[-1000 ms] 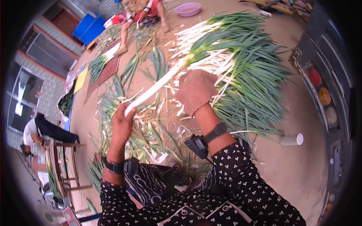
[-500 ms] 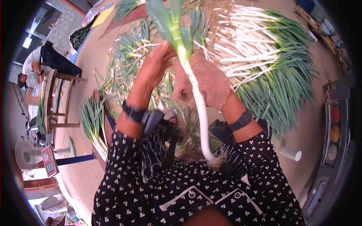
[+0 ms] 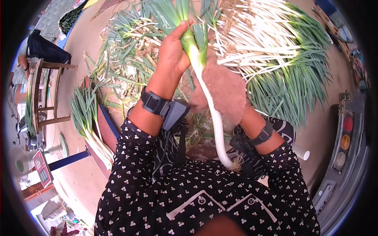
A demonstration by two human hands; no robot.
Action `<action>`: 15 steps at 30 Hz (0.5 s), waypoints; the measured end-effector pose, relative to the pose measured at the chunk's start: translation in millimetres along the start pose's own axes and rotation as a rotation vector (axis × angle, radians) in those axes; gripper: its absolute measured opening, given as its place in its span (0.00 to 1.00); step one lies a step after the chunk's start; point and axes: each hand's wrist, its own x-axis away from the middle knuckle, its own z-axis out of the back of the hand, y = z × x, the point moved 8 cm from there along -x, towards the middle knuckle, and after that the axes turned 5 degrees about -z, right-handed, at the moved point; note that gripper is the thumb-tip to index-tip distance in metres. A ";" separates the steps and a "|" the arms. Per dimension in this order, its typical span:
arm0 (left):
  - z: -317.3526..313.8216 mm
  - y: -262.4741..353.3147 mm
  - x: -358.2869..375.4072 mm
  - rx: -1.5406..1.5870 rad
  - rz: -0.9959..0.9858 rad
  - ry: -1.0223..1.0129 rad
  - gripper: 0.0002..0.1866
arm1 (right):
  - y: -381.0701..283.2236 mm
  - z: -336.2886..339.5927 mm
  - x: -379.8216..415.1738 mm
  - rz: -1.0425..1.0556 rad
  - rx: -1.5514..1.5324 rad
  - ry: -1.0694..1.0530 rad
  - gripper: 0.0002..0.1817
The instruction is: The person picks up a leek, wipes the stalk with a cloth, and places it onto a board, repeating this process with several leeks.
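Observation:
A long scallion (image 3: pixel 215 114) with a white stalk, green leaves and a rooty end slants down towards my chest. My left hand (image 3: pixel 173 49) is closed around it at the base of the green leaves, thumb on top. One short leaf (image 3: pixel 201 41) stands apart from the stem beside that grip. My right hand (image 3: pixel 226 90), in a brown cloth glove, is behind the white stalk and appears to touch it; its fingers are hidden. Dark straps circle both wrists.
A big pile of scallions (image 3: pixel 275 59) lies at the right. Loose leaves and peelings (image 3: pixel 126 63) cover the floor ahead. A bunch of scallions (image 3: pixel 92 129) rests at the left. A scale display (image 3: pixel 42 168), a wooden stand (image 3: pixel 37 96) and a vehicle's rear (image 3: pixel 342 145) flank me. Another person stands far left.
My left hand has moved up and shut around the scallion near its leaves. The stalk and my gloved right hand have shifted slightly right, and the view has turned a little.

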 end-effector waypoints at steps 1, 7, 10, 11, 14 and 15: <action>-4.2 -0.6 -0.2 0.027 0.003 -0.025 0.14 | 4.8 -0.1 -0.3 0.071 -0.100 0.071 0.14; -16.8 -1.7 1.4 0.034 0.034 -0.109 0.14 | -1.4 -23.9 -9.7 0.309 0.261 -0.245 0.19; -10.7 12.1 -5.1 0.041 0.028 -0.148 0.15 | 5.1 -17.3 -8.2 0.084 0.126 -0.287 0.24; -7.9 16.6 -6.4 0.020 0.000 -0.114 0.15 | 0.6 -10.1 -4.6 0.083 0.097 -0.241 0.26; -4.0 23.4 -8.7 -0.010 -0.046 -0.051 0.15 | -20.5 10.6 8.6 0.199 0.139 -0.120 0.30; -4.9 25.3 -7.8 0.006 -0.066 -0.039 0.15 | -25.0 15.2 10.4 0.187 0.157 -0.116 0.30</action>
